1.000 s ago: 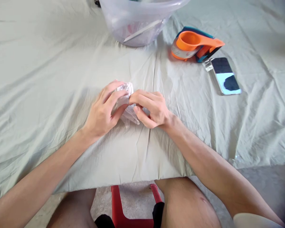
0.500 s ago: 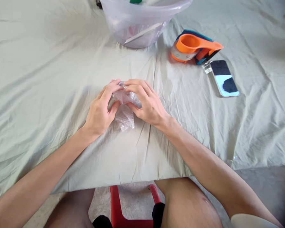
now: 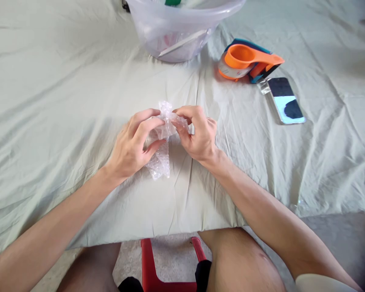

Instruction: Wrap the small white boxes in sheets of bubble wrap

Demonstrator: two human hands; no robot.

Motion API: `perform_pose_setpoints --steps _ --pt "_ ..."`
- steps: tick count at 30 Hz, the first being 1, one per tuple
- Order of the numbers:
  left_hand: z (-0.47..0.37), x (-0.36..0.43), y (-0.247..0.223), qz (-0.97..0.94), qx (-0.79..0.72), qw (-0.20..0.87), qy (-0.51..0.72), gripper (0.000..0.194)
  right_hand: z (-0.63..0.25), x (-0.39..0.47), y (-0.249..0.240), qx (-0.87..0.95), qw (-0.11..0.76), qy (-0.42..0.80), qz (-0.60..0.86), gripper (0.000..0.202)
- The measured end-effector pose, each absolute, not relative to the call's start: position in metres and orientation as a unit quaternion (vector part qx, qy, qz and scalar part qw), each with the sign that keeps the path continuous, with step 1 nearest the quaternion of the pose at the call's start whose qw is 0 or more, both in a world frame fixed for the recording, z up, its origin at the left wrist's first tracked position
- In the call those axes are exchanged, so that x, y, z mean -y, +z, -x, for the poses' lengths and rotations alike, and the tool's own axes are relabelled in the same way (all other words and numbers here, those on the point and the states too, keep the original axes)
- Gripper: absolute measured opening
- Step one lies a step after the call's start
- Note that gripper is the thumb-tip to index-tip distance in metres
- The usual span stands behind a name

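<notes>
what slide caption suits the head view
Left hand and right hand hold bubble wrap at a cloth-covered table; phone and translucent tub beyond.

A pale, off-white sleeve (image 3: pixel 325 282) is showing at the near right, its hem curving around the right arm (image 3: pixel 255 192). Below it that forearm is running bare, narrowing towards a bare right hand (image 3: pixel 197 134). The left arm (image 3: pixel 61 211) and left hand (image 3: pixel 129 144) are also showing bare, the fingers looking slender. Near, black patches (image 3: pixel 203 275) are appearing between bare legs (image 3: pixel 240 259), whether clothing or footwear remaining unclear.
</notes>
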State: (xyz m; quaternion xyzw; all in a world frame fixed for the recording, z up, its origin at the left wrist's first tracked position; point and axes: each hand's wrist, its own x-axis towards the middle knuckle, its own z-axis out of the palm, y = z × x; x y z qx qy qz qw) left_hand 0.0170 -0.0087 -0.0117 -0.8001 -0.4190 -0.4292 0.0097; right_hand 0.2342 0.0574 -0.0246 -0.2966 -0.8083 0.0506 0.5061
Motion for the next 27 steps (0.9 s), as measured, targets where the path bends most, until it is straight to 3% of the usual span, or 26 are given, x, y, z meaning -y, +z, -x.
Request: perform_pose_setpoints --steps 7,13,16,21,23,27 --pt "-0.017 0.009 -0.014 0.804 0.419 0.008 -0.421 0.047 -0.233 -0.057 -0.022 0.791 0.557 0.015 0.252 0.035" --pt "-0.014 0.011 -0.011 0.758 0.456 -0.021 -0.466 0.009 -0.231 -0.052 -0.022 0.734 0.571 0.045 0.363 0.048" --pt "-0.014 0.009 -0.014 0.695 0.488 -0.03 -0.527 0.016 -0.229 -0.055 -0.019 0.684 0.605 0.047 0.405 0.039" --pt "-0.011 0.002 -0.018 0.643 0.531 -0.028 -0.551 0.067 -0.233 -0.059 -0.002 0.663 0.657 -0.086 0.349 0.009" --pt "-0.009 0.003 -0.014 0.641 0.555 0.014 -0.53 0.078 -0.235 -0.057 0.005 0.718 0.632 -0.15 0.252 0.017" --pt "-0.008 0.01 -0.002 0.645 0.56 0.113 -0.507 0.069 -0.235 -0.054 0.004 0.818 0.548 -0.166 0.05 0.027"
